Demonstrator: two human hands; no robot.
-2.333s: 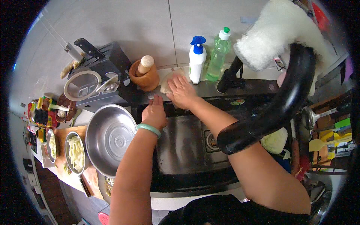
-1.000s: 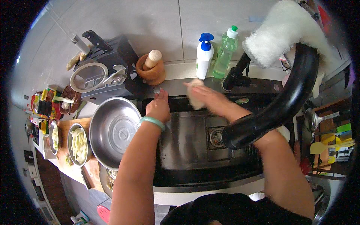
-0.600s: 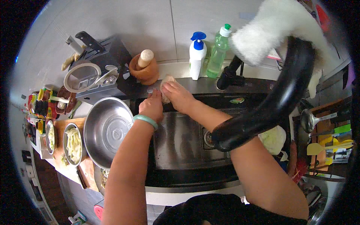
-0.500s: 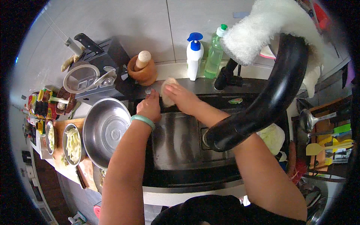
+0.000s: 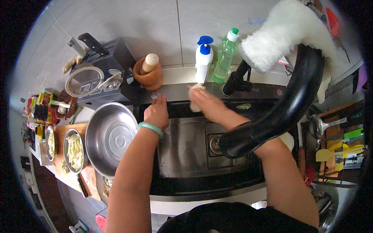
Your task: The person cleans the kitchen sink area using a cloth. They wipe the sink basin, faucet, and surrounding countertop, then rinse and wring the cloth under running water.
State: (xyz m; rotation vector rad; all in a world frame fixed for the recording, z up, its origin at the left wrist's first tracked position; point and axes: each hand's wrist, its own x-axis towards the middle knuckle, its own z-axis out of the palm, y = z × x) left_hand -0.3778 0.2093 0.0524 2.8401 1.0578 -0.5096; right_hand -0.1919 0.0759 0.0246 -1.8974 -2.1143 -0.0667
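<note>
In the head view, a pale cloth (image 5: pixel 195 107) is held under the fingers of the right hand (image 5: pixel 208 104), at the back edge of the sink (image 5: pixel 186 188), in front of the white pump bottle (image 5: pixel 203 64). The hands are well apart; the fingertips of the left hand (image 5: pixel 156 113) are set beside a small round disc (image 5: pixel 154 95) on the rear ledge (image 5: pixel 176 92), and whether it is gripped cannot be told. Wiping is judged to be under way, since the cloth is not set down; how much is finished or left cannot be made out. The right forearm is partly hidden by the thick black faucet (image 5: pixel 285 116), which is draped with fluffy white fabric (image 5: pixel 279 35). The ledge is bordered by a green detergent bottle (image 5: pixel 225 58) and a wooden mortar (image 5: pixel 150 80). To the left, a steel basin (image 5: pixel 101 134) and a cutting board (image 5: pixel 91 182) are kept on the desk.
</note>
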